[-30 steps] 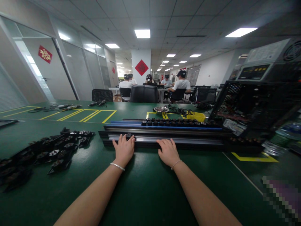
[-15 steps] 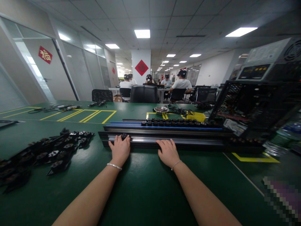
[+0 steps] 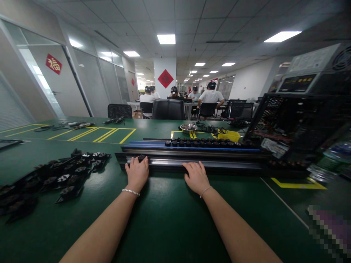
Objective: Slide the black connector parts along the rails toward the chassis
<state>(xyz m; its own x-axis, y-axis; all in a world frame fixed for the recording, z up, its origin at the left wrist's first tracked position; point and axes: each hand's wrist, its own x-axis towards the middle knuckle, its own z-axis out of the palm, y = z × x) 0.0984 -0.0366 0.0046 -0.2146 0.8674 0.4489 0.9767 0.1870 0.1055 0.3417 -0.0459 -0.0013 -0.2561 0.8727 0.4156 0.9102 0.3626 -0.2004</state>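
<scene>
A long black metal rail (image 3: 164, 162) with a shiny channel lies crosswise on the green table. At its left end, my left hand (image 3: 137, 173) has its fingers closed about a small black module (image 3: 142, 157) in the channel. Part of that module is hidden by the fingers. Further right, my right hand (image 3: 196, 177) holds the rail's near edge, fingers over the top and thumb toward me. Directly behind are more rails, one with blue edges (image 3: 148, 145) and a row of similar black modules (image 3: 203, 143).
Many loose black modules (image 3: 63, 178) are heaped at left. An opened computer case (image 3: 282, 120) stands at right beside a plastic bottle (image 3: 334, 157). Beyond the rails are a metal bowl (image 3: 188, 128), cables and a yellow tray (image 3: 229, 136). Several people sit at far tables.
My left hand has shifted slightly to the left along the rail, and the small black module has moved left with it. My right hand stays in place.
</scene>
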